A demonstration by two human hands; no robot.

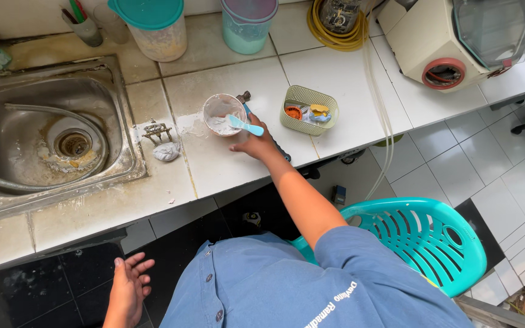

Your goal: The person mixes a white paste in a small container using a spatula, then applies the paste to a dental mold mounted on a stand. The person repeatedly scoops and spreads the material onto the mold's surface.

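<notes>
My right hand [256, 144] rests on the tiled counter [226, 85], gripping a light-blue spatula [244, 126] whose blade lies over the rim of a small bowl [222, 113] with white paste inside. A dark tool handle lies under and beside this hand. My left hand [129, 287] hangs low below the counter edge, fingers spread, holding nothing. A small white lump [166, 151] and a little metal frame [156, 130] lie near the sink's right edge.
A steel sink [7, 133] sits at the left. A green mesh basket [309, 109] with small items stands right of the bowl. Lidded tubs [153, 27], a yellow hose coil [338, 33] and a beige machine [451, 36] line the back. A turquoise plastic chair [420, 237] is beneath me.
</notes>
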